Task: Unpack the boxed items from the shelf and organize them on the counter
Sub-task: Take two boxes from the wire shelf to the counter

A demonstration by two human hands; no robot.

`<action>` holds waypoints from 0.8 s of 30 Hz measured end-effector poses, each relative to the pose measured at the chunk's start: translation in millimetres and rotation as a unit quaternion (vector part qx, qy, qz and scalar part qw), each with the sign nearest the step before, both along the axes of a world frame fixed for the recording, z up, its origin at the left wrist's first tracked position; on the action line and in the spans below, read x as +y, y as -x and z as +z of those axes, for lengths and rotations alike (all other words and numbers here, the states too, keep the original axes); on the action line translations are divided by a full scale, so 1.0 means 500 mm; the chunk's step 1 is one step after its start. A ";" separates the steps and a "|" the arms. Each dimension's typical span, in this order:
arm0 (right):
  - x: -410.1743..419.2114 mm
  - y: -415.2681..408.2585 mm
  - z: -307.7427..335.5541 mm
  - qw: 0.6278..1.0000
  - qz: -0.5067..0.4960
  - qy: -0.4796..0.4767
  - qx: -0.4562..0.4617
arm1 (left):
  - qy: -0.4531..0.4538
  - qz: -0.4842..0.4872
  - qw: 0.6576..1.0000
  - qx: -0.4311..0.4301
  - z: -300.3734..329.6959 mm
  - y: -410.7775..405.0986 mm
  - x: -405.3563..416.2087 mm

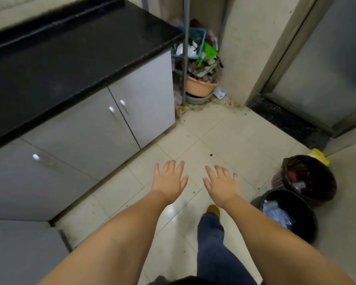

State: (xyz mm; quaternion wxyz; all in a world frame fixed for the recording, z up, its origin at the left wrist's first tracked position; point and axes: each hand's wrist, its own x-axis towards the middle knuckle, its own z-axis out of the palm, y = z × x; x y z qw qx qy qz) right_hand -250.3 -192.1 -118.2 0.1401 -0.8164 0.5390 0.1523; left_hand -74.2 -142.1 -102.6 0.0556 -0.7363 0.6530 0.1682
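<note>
My left hand (pixel 169 178) and my right hand (pixel 221 183) are stretched out side by side over the tiled floor, palms down, fingers spread, holding nothing. The black counter (pixel 70 52) runs along the left, with grey cabinet doors below it. At the counter's far end stands a metal shelf rack (pixel 185 58), crowded with a blue basket (pixel 199 41), green packaging and other clutter. No boxed item can be made out clearly on the shelf. Both hands are well short of the rack.
A peach basin (pixel 199 86) sits at the bottom of the rack. Two bins lined with black bags (pixel 308 177) (pixel 286 214) stand on the right. A grey door (pixel 325 64) is at the back right. My leg in blue trousers (pixel 212 239) stands on the tiles.
</note>
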 end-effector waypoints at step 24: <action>-1.163 -0.293 0.268 0.976 0.006 0.178 -0.129 | 0.223 0.066 0.971 -0.047 0.252 -0.277 -1.092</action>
